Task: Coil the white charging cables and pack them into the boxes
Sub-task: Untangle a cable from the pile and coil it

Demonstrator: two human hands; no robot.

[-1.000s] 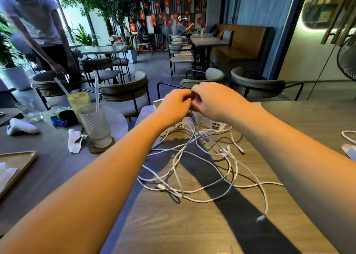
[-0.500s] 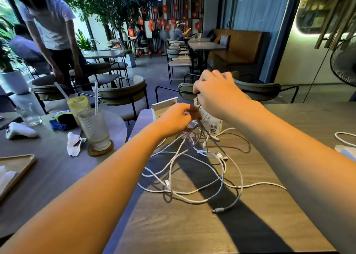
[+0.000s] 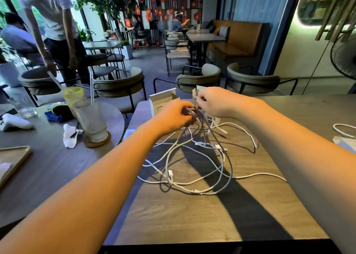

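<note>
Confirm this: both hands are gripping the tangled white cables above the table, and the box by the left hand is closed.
Not quite. The head view shows the box by the left hand open, its flap standing up. The rest holds: left hand and right hand both grip the tangled cables above the table.

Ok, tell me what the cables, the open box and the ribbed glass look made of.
White charging cables: smooth plastic sheathing, probably; they drape in limp loops. Open white box: thin matte cardboard, with folded flaps. Ribbed glass: clear fluted glass, though clear plastic can't be excluded. Both hands grip cable strands.
</note>
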